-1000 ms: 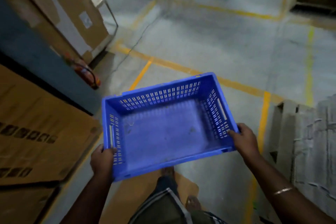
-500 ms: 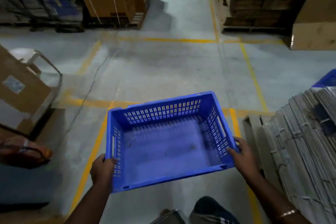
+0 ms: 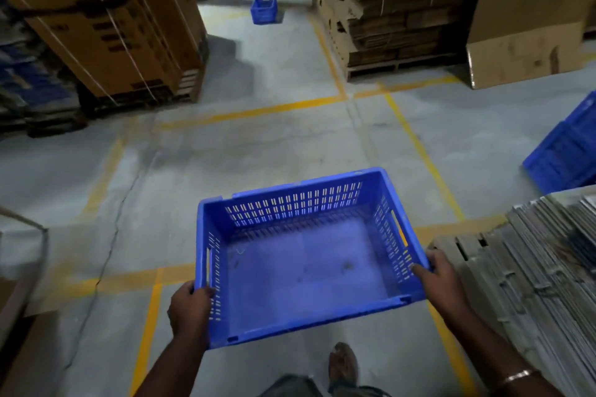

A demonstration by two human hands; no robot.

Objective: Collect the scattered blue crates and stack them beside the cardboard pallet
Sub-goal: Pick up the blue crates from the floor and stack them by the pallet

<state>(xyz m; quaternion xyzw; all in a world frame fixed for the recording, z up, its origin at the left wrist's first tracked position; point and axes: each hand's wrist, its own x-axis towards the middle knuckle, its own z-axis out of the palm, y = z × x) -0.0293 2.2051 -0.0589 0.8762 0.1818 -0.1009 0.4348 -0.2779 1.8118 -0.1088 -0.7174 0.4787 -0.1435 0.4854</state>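
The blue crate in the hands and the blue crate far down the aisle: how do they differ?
The held crate is off the floor, gripped at its sides by the left hand and right hand; the far crate stands on the floor, untouched. The held crate is tilted, the far crate level. Both are blue and slotted.

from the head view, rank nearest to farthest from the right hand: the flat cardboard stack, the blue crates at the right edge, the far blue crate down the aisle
1. Flat cardboard stack: right beside the right hand, which has its grip on the held crate.
2. Blue crates at the right edge: ahead and to the right, on the floor.
3. Far blue crate: far down the aisle, between the pallet stacks.
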